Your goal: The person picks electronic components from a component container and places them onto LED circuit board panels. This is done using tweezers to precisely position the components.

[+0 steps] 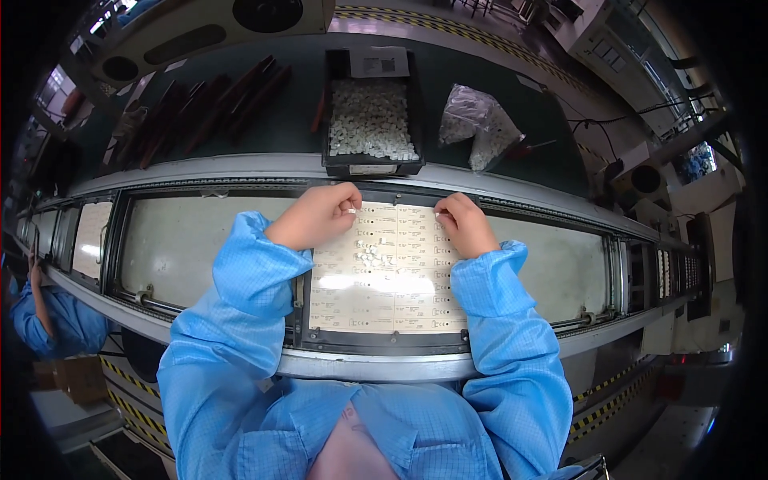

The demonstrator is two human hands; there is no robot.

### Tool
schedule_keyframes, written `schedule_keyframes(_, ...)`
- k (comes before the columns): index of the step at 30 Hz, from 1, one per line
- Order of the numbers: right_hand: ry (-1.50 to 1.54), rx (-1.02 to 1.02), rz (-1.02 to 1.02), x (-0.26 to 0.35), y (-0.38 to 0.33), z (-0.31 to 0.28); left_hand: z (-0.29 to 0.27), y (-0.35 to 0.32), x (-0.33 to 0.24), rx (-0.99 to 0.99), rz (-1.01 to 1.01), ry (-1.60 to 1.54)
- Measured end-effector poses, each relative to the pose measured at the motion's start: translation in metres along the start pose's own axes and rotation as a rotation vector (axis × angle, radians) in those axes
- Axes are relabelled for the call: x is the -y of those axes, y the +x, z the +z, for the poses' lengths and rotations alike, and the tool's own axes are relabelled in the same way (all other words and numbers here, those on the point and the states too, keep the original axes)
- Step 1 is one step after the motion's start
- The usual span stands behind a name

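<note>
A pale printed circuit panel lies in a dark carrier frame on the conveyor in front of me. A small heap of white parts sits on the panel near its middle. My left hand rests at the panel's far left edge, pinching a small white part between thumb and finger. My right hand is at the far right of the panel's top edge, fingertips pressed on a small white part at the board. Both arms wear blue sleeves.
A black bin full of small white parts stands just beyond the conveyor rail. A clear bag of parts lies to its right. Dark tubes lie at the back left. Another person in blue works at the left.
</note>
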State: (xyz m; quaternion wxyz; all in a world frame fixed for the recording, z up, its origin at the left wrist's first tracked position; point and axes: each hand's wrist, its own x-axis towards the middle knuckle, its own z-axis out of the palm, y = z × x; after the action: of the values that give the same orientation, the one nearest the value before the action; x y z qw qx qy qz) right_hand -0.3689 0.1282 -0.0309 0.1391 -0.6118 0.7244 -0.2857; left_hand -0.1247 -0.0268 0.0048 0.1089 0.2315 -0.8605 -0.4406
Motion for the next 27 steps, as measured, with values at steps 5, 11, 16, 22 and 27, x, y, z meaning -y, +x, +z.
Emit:
schedule_keyframes(5, -0.050, 0.000, 0.053, 0.003, -0.001, -0.001, -0.003, -0.011, 0.017, -0.056, 0.025, 0.029)
schedule_keyframes(11, -0.156, -0.047, -0.043, -0.003, 0.000, 0.003, 0.003, -0.009, 0.012, 0.002, -0.125, -0.115)
schedule_keyframes(16, -0.146, -0.022, 0.002, 0.000, 0.000, 0.002, 0.002, -0.011, 0.022, -0.063, 0.026, 0.023)
schedule_keyframes(22, -0.234, -0.067, -0.133, -0.003, -0.001, 0.006, 0.006, -0.008, 0.024, -0.110, 0.110, 0.069)
schedule_keyframes(27, -0.169, -0.117, -0.022, 0.008, -0.009, -0.013, 0.009, -0.010, 0.024, -0.158, 0.160, 0.157)
